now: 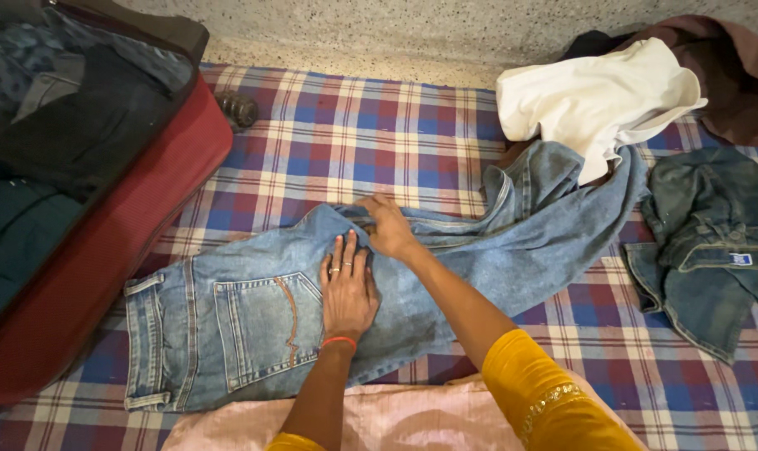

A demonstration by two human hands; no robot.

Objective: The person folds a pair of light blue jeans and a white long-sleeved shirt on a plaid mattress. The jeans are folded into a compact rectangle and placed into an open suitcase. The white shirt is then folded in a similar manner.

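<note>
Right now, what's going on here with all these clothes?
A person is handling a pair of light blue jeans spread on a checked sheet. The left hand lies flat on the jeans near the back pocket, while the right hand pinches a fold of denim at the upper edge. An open red suitcase with dark clothes sits to the left. A white garment and darker jeans lie to the right.

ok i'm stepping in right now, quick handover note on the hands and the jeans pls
Left hand: flat on the light blue jeans, beside the back pocket.
Right hand: pinching the denim at the upper edge.
Jeans lie on the checked sheet, legs laid together, running toward the white garment.
Done: legs laid one over the other.
Left: no crosswise fold yet; dark jeans lie unfolded; red suitcase open.
</note>
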